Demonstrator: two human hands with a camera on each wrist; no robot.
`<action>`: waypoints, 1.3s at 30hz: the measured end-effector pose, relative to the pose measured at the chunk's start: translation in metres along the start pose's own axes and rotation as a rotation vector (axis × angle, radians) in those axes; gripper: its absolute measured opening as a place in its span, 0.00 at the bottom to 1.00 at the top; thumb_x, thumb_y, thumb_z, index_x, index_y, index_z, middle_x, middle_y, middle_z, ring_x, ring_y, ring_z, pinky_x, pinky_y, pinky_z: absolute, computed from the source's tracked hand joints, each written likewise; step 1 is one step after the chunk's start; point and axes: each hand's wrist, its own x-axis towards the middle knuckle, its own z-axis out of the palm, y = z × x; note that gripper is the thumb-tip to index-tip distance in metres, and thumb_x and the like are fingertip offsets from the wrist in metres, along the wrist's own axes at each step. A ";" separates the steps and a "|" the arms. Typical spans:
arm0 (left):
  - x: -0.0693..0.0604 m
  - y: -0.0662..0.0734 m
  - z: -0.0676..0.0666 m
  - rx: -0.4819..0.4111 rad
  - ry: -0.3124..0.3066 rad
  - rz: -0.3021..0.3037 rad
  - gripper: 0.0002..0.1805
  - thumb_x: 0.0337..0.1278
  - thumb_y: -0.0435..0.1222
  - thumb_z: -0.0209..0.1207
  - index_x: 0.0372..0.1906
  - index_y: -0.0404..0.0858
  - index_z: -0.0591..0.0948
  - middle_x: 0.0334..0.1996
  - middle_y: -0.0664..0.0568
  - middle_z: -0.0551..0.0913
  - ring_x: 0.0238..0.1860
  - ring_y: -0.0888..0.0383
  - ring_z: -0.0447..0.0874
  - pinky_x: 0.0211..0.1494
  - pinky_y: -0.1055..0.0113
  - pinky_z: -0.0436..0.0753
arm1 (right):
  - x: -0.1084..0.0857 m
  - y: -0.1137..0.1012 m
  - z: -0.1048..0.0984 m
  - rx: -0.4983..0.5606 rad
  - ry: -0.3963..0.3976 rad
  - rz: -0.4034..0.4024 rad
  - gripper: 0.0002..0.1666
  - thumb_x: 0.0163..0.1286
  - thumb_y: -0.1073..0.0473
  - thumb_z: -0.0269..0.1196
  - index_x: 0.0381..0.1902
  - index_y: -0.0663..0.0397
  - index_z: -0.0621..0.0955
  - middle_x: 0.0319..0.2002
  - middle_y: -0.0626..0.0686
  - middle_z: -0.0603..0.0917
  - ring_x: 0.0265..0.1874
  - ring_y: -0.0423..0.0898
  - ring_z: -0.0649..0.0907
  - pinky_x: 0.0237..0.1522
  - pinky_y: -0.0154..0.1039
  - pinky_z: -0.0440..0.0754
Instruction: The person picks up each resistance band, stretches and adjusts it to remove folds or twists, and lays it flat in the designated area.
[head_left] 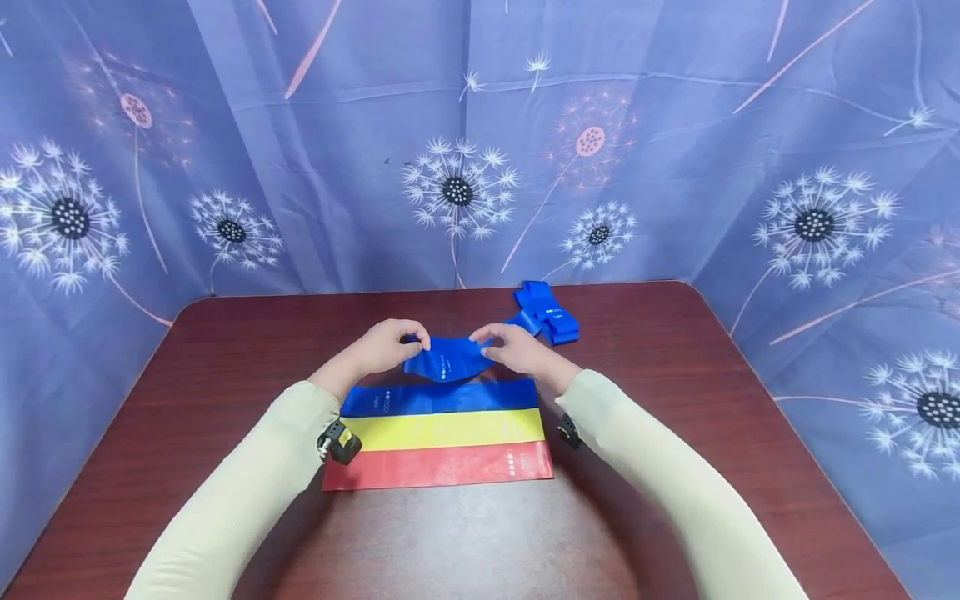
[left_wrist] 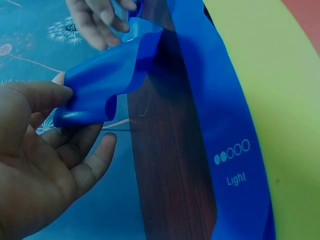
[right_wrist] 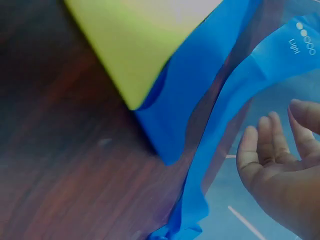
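Note:
A blue resistance band [head_left: 447, 360] printed with dots and small lettering is raised off the table by my left hand [head_left: 382, 346]. In the left wrist view my left thumb and fingers [left_wrist: 82, 145] pinch its folded end. My right hand [head_left: 517, 346] hovers at the band's other side; in the right wrist view its fingers [right_wrist: 267, 145] are loosely bent, apart from the band, with nothing between them. From there the blue strip [right_wrist: 215, 130] runs toward a bunched blue heap [head_left: 551, 312]. Nearer lie flat blue [head_left: 450, 397], yellow [head_left: 450, 428] and red [head_left: 442, 467] bands, side by side.
The bands lie on a dark reddish-brown wooden table [head_left: 750, 467]. A blue-purple curtain [head_left: 360, 167] with a dandelion print hangs behind the table and along both sides. A small black wrist camera [head_left: 341, 442] overhangs the left ends of the flat bands.

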 end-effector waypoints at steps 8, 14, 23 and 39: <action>-0.003 0.003 0.001 0.020 -0.026 -0.003 0.07 0.73 0.34 0.55 0.44 0.40 0.83 0.47 0.41 0.84 0.37 0.53 0.74 0.50 0.58 0.78 | 0.024 -0.005 0.010 -0.092 -0.108 -0.003 0.20 0.78 0.59 0.58 0.65 0.51 0.79 0.63 0.60 0.81 0.64 0.58 0.78 0.69 0.57 0.77; -0.003 0.001 -0.001 0.022 -0.027 -0.011 0.07 0.73 0.34 0.54 0.44 0.40 0.83 0.45 0.41 0.83 0.34 0.54 0.73 0.45 0.62 0.77 | 0.032 -0.002 0.011 -0.134 -0.148 0.009 0.21 0.79 0.59 0.57 0.67 0.49 0.78 0.71 0.60 0.76 0.71 0.61 0.74 0.73 0.60 0.72; -0.005 -0.001 -0.001 0.024 -0.022 -0.003 0.07 0.73 0.34 0.54 0.44 0.40 0.83 0.47 0.41 0.84 0.38 0.53 0.75 0.48 0.60 0.78 | 0.035 -0.003 0.015 -0.140 -0.191 -0.001 0.22 0.79 0.58 0.57 0.68 0.46 0.78 0.71 0.59 0.77 0.70 0.60 0.75 0.73 0.61 0.72; -0.006 -0.006 -0.006 0.035 -0.018 -0.044 0.11 0.72 0.32 0.54 0.50 0.36 0.85 0.52 0.37 0.85 0.50 0.44 0.80 0.61 0.48 0.80 | 0.020 -0.002 0.010 -0.054 -0.220 -0.017 0.07 0.79 0.55 0.58 0.42 0.52 0.77 0.36 0.52 0.79 0.38 0.47 0.78 0.45 0.38 0.78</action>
